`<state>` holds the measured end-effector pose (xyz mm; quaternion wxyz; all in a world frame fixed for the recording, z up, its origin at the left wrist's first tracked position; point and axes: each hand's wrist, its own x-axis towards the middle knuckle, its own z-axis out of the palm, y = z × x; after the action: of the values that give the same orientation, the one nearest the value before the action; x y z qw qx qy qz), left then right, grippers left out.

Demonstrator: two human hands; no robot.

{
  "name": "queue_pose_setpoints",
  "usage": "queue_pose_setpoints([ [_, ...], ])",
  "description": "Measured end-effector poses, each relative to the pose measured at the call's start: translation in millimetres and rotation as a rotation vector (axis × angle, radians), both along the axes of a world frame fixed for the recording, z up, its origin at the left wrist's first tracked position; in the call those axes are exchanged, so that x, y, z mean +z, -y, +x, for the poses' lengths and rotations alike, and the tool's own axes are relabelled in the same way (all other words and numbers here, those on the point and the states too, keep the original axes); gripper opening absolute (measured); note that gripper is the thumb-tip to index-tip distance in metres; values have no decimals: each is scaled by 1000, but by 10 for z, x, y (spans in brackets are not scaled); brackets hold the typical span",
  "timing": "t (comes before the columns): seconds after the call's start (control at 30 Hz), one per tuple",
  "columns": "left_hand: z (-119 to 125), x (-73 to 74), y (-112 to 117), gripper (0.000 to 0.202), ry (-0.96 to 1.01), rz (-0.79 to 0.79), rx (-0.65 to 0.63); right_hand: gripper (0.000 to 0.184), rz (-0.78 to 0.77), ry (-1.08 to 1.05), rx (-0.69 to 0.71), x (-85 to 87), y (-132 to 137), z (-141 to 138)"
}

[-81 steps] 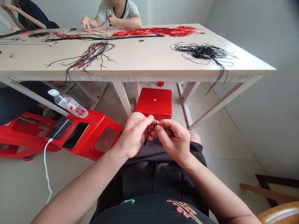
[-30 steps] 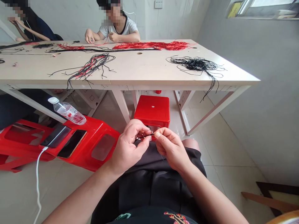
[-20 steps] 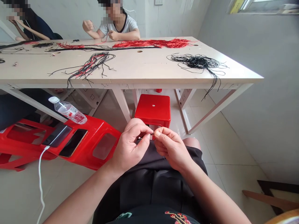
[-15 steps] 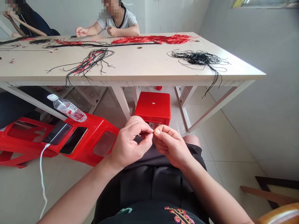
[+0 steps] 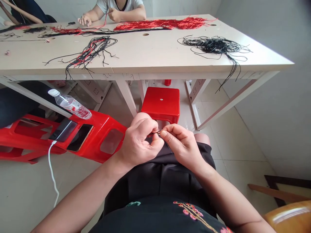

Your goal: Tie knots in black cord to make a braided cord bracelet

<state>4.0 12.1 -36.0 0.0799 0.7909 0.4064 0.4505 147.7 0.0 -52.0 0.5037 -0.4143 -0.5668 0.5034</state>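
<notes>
My left hand (image 5: 141, 140) and my right hand (image 5: 181, 145) meet above my lap, fingertips almost touching. Both pinch a thin black cord (image 5: 155, 133), of which only a short piece shows between the fingers. A fine strand seems to hang below my right fingers, but it is hard to make out. My dark skirt (image 5: 155, 174) lies under both hands, and the rest of the cord is hidden by my fingers.
A pale table (image 5: 145, 55) ahead holds a black cord tangle (image 5: 216, 45), a mixed red-and-black bundle (image 5: 89, 51) and red cords (image 5: 157, 24). A co-worker's hand (image 5: 84, 20) works at the far side. A red stool (image 5: 161, 104) and a tipped red stool (image 5: 104, 139) with a water bottle (image 5: 70, 108) stand below.
My hands have drawn closer together, and less black cord shows between them than a second or two earlier. The table sits higher in the picture as my view has tilted down.
</notes>
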Motion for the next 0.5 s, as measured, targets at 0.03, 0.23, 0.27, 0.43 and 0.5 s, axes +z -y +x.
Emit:
queue_pose_setpoints([
  [0.03,1,1,12,21,32,-47,-3,15,-2,-19,5,-7,7,7],
  [0.23,19,57,33,15,227,-529,-84,17,263,53,26,-137,-12,102],
  [0.27,22,77,29,14,263,-598,-109,29,298,65,51,-153,-20,118],
  [0.43,-7,178,19,11,356,-824,-186,21,319,84,8,-155,-44,164],
  [0.5,-28,190,26,12,365,-835,-167,11,330,119,-68,-140,-44,168],
])
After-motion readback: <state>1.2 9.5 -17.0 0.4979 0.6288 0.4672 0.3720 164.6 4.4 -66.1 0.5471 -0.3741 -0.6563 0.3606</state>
